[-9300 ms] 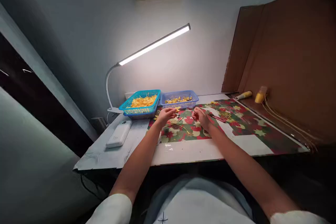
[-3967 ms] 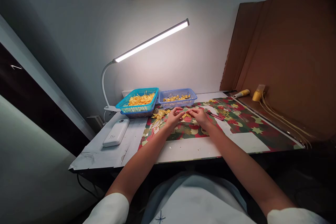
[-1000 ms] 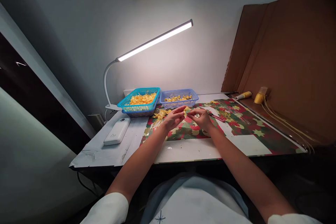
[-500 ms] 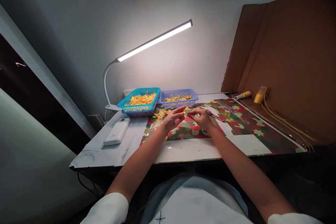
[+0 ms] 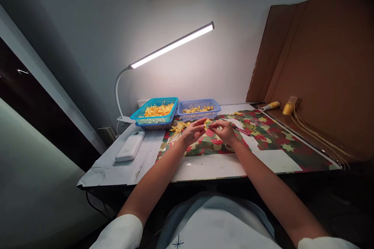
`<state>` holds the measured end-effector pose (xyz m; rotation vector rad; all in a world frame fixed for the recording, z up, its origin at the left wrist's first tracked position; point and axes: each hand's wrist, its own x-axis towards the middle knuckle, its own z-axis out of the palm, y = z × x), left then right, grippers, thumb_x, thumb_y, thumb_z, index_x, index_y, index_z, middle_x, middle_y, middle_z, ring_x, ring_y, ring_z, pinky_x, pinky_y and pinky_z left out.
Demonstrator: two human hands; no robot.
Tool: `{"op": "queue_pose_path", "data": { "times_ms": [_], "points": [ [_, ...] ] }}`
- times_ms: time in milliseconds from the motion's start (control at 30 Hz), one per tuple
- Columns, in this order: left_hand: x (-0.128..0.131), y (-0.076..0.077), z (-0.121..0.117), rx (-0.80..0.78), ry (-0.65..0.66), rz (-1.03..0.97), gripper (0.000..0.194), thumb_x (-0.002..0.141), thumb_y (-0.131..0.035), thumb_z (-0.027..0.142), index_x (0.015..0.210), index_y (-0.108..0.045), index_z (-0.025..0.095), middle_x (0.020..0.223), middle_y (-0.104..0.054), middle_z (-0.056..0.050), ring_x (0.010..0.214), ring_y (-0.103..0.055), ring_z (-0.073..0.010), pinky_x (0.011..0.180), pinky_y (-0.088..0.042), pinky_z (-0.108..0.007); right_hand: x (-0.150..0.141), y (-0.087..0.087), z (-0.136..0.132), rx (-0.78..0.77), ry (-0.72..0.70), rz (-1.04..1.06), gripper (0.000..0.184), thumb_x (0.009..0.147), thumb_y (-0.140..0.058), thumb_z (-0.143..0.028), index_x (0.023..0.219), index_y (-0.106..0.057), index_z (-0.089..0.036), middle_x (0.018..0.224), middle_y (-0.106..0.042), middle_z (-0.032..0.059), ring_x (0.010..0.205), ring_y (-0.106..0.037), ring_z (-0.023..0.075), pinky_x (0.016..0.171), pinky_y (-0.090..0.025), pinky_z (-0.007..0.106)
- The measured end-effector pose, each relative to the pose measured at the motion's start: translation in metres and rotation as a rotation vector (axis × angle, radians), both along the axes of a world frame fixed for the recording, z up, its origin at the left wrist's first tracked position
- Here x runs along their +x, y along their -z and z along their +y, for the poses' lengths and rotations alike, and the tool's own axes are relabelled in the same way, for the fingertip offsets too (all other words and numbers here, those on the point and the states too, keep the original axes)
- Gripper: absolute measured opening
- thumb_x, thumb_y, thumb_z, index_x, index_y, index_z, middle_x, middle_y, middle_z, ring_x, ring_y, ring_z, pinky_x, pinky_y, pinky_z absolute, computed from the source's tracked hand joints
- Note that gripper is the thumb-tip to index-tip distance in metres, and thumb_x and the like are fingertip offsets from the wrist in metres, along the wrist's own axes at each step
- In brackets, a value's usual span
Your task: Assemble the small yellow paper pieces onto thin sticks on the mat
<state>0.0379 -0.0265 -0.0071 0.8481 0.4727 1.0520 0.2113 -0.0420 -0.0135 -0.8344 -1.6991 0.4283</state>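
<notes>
My left hand [image 5: 193,131] and my right hand [image 5: 223,130] meet above a red and green patterned mat [image 5: 263,134]. Between their fingertips they pinch a small yellow piece [image 5: 207,124], held just off the mat. A small heap of yellow pieces with thin stems [image 5: 177,128] lies on the mat left of my left hand. Behind the hands stand a teal basket [image 5: 154,113] full of yellow pieces and a blue basket [image 5: 198,109] holding a thinner layer of them. A red-handled tool [image 5: 242,129] lies on the mat right of my right hand.
A white desk lamp [image 5: 171,46] arches over the baskets. A white power bank [image 5: 130,146] lies at the table's left. Brown cardboard panels [image 5: 315,58] wall the right side, with a yellow thread spool [image 5: 288,107] and a yellow-tipped tube [image 5: 270,106] at their foot.
Since one second ago almost nothing has moved. Earlier the hands were apart and low on the mat; they have since come together and lifted the yellow piece.
</notes>
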Motion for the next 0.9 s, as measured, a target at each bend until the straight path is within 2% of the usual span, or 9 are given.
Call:
{"op": "queue_pose_path", "data": {
  "times_ms": [333, 567, 900],
  "points": [
    [-0.0005, 0.0016, 0.0006, 0.009, 0.01, 0.018, 0.035, 0.062, -0.072, 0.001, 0.093, -0.072, 0.015, 0.088, -0.069, -0.004, 0.068, -0.059, -0.0058, 0.069, -0.046, -0.019, 0.0009, 0.0002, -0.0001, -0.007, -0.014, -0.014, 0.012, 0.075, -0.066, -0.03, 0.069, -0.07, -0.02, 0.068, -0.068, 0.0027, 0.064, -0.06, 0.0152, 0.062, -0.048, 0.029],
    [0.0, 0.0049, 0.0016, 0.011, 0.034, 0.081, 0.036, 0.063, -0.072, 0.002, 0.097, -0.071, 0.015, 0.09, -0.069, -0.005, 0.065, -0.057, -0.0049, 0.066, -0.045, -0.019, -0.0004, -0.0027, -0.0031, 0.004, -0.034, -0.025, 0.017, 0.077, -0.064, -0.033, 0.067, -0.067, -0.02, 0.065, -0.064, 0.0019, 0.062, -0.054, 0.0136, 0.054, -0.042, 0.026],
    [-0.0023, 0.0028, 0.0012, 0.011, 0.019, 0.049, 0.037, 0.061, -0.073, 0.002, 0.096, -0.072, 0.016, 0.086, -0.069, -0.003, 0.064, -0.057, -0.004, 0.064, -0.046, -0.016, 0.0012, -0.001, -0.0015, 0.004, -0.041, -0.006, 0.016, 0.077, -0.065, -0.033, 0.068, -0.068, -0.02, 0.067, -0.064, 0.0028, 0.064, -0.055, 0.0147, 0.057, -0.044, 0.028]
  ]
}}
